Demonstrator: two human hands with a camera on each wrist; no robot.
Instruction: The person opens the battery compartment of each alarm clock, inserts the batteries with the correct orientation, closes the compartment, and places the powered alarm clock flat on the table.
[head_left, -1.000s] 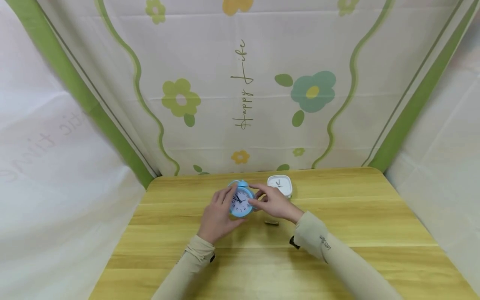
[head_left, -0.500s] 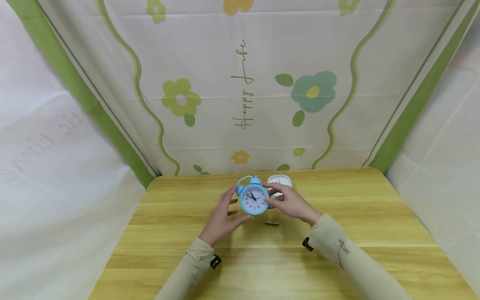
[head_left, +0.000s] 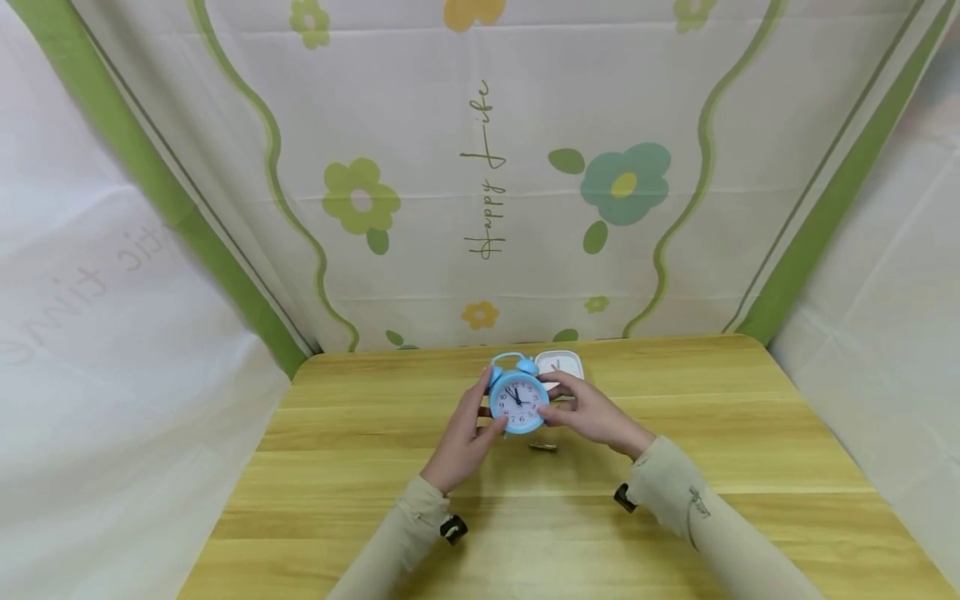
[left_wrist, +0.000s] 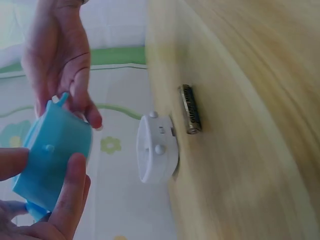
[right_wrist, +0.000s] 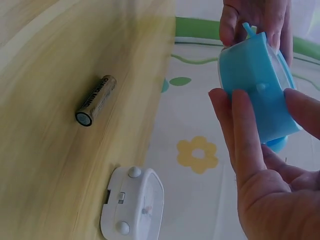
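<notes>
A light blue twin-bell alarm clock [head_left: 517, 402] is held above the table between both hands, its white dial facing the head camera. On its left side the left hand [head_left: 463, 437] grips the rim, with the thumb at the lower front edge. The right hand [head_left: 596, 412] pinches the opposite side, thumb on the front rim and fingers behind. Both wrist views show the blue casing [left_wrist: 57, 155] from the side, with fingers [right_wrist: 247, 135] along it. Behind the right hand stands a white square clock [head_left: 558, 364], partly hidden by that hand in the head view.
A single battery [right_wrist: 96, 100] lies on the wooden table [head_left: 360, 517], in front of the white clock. A patterned curtain [head_left: 420, 250] hangs behind the table's far edge, with white cloth [head_left: 112, 333] at the sides.
Both hands have carried the blue clock to the right. It has turned more upright, and the left hand now sits closer round its lower left. The battery and white clock have not moved.
</notes>
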